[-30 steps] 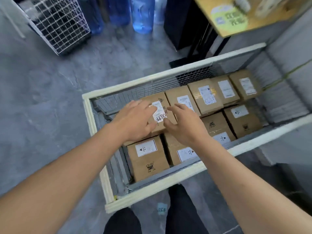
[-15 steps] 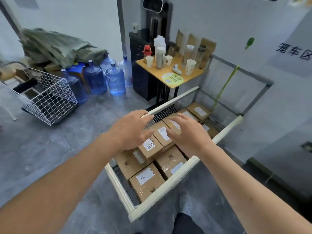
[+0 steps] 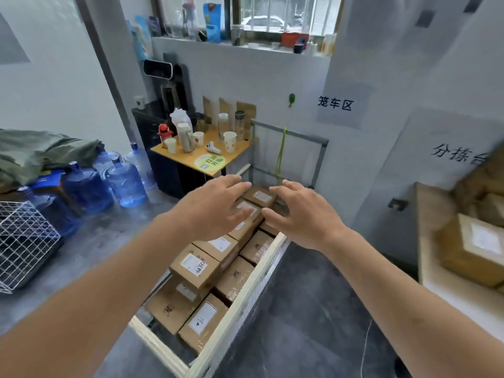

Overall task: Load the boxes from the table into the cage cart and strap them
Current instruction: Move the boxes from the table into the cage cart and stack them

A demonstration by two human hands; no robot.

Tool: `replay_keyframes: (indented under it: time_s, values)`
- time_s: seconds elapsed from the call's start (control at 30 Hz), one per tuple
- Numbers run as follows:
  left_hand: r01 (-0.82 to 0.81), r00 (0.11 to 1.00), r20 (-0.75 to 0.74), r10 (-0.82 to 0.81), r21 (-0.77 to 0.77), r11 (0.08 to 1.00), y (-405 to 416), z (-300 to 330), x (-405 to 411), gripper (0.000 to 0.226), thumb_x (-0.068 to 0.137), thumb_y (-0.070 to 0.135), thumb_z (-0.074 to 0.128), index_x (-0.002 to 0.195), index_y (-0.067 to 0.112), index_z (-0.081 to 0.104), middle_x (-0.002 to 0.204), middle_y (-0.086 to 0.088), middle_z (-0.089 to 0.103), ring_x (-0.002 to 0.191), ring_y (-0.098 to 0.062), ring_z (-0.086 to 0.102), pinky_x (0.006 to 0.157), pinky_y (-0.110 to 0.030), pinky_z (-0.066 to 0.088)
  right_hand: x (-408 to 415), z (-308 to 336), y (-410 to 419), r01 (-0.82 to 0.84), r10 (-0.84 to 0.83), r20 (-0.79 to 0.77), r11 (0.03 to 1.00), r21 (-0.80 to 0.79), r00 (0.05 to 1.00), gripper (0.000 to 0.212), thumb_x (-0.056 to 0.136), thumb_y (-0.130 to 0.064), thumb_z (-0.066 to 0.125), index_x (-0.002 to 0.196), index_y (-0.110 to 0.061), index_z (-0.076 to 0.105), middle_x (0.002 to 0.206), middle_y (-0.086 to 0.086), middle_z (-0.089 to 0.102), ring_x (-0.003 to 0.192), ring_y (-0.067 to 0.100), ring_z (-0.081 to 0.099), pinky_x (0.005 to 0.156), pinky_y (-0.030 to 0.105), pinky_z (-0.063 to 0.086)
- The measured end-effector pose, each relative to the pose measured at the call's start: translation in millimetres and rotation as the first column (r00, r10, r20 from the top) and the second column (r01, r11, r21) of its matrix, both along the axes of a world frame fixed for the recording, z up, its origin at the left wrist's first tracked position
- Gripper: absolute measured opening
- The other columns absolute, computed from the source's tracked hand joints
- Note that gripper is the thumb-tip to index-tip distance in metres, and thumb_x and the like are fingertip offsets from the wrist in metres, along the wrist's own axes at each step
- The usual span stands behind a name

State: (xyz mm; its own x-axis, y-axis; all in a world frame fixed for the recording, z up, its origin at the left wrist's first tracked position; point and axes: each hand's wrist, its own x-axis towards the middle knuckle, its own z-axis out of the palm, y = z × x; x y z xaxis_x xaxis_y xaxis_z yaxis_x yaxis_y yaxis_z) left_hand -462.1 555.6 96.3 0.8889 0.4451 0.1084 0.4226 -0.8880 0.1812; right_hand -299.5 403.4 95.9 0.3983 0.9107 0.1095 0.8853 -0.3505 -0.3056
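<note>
Hovering at frame centre, fingers spread wide, holding nothing: left hand (image 3: 215,207), right hand (image 3: 302,214). Beneath and below them, cardboard boxes (image 3: 195,267) packed in cage cart (image 3: 246,290), rows running lower left to upper centre. More boxes on table (image 3: 447,293), right edge.

Low cage cart with cream-white padded rails (image 3: 246,293), standing on the grey floor, holds brown rectangular cardboard boxes with white labels (image 3: 194,266), laid flat in two rows and partly stacked. At far right, more brown cardboard boxes, blurred (image 3: 476,248), rest on a pale table (image 3: 447,291).
</note>
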Motion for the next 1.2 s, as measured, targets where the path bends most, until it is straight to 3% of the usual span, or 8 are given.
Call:
replay_keyframes:
  time_s: [0.17, 0.33, 0.5, 0.63, 0.97, 1.2]
  values:
    - [0.091, 0.995, 0.028, -0.092, 0.017, 0.996, -53.0, 22.1, 45.6, 0.068, 0.103, 0.063, 0.043, 0.162, 0.032, 0.03, 0.167, 0.007, 0.028, 0.153, -0.015, 0.03, 0.12, -0.035, 0.034, 29.6, 22.1, -66.2, 0.081, -0.081, 0.012, 0.997, 0.017, 0.997, 0.068, 0.098, -0.067, 0.048, 0.155, -0.032, 0.043, 0.165, 0.001, 0.036, 0.151, 0.018, 0.034, 0.121, 0.041, 0.033]
    - [0.193, 0.981, 0.02, -0.193, 0.027, 0.981, -103.4, 42.9, 83.8, 0.069, 0.103, 0.063, 0.042, 0.163, 0.032, 0.028, 0.169, 0.006, 0.025, 0.153, -0.018, 0.03, 0.122, -0.041, 0.034, 52.5, 38.5, -129.5, 0.15, -0.15, -0.004, 0.988, 0.028, 0.989, 0.068, 0.098, -0.067, 0.047, 0.156, -0.033, 0.042, 0.166, -0.001, 0.034, 0.152, 0.017, 0.033, 0.121, 0.042, 0.033]
    - [0.306, 0.951, 0.031, -0.307, 0.034, 0.951, -144.5, 57.0, 120.7, 0.067, 0.103, 0.059, 0.044, 0.162, 0.03, 0.03, 0.168, 0.007, 0.026, 0.152, -0.016, 0.032, 0.119, -0.034, 0.031, 66.7, 53.4, -182.3, 0.245, -0.245, 0.008, 0.969, 0.039, 0.969, 0.068, 0.099, -0.065, 0.046, 0.158, -0.031, 0.04, 0.167, 0.0, 0.031, 0.153, 0.016, 0.03, 0.122, 0.041, 0.031]
    - [0.403, 0.915, 0.022, -0.404, 0.035, 0.915, -166.5, 62.5, 153.5, 0.066, 0.104, 0.057, 0.045, 0.163, 0.033, 0.028, 0.17, 0.012, 0.02, 0.153, -0.013, 0.028, 0.118, -0.036, 0.032, 78.3, 59.8, -215.6, 0.359, -0.36, 0.032, 0.933, 0.032, 0.932, 0.069, 0.099, -0.067, 0.044, 0.158, -0.031, 0.038, 0.168, 0.001, 0.03, 0.154, 0.017, 0.029, 0.124, 0.042, 0.028]
    - [0.709, 0.704, 0.022, -0.71, 0.046, 0.704, -225.3, 69.5, 226.2, 0.065, 0.105, 0.054, 0.046, 0.163, 0.028, 0.03, 0.169, 0.007, 0.026, 0.152, -0.015, 0.031, 0.123, -0.035, 0.029, 81.0, 63.4, -288.7, 0.65, -0.651, 0.002, 0.758, 0.051, 0.759, 0.066, 0.099, -0.066, 0.046, 0.157, -0.033, 0.04, 0.167, -0.001, 0.031, 0.153, 0.022, 0.031, 0.122, 0.047, 0.032]
    - [0.841, 0.539, 0.008, -0.842, 0.059, 0.538, -293.8, 71.5, 261.9, 0.063, 0.104, 0.054, 0.048, 0.16, 0.029, 0.034, 0.164, 0.009, 0.031, 0.147, -0.016, 0.038, 0.119, -0.041, 0.038, 69.4, 63.7, -355.3, 0.787, -0.788, 0.016, 0.616, 0.044, 0.616, 0.065, 0.101, -0.064, 0.047, 0.156, -0.03, 0.042, 0.162, -0.002, 0.038, 0.149, 0.02, 0.035, 0.115, 0.042, 0.037]
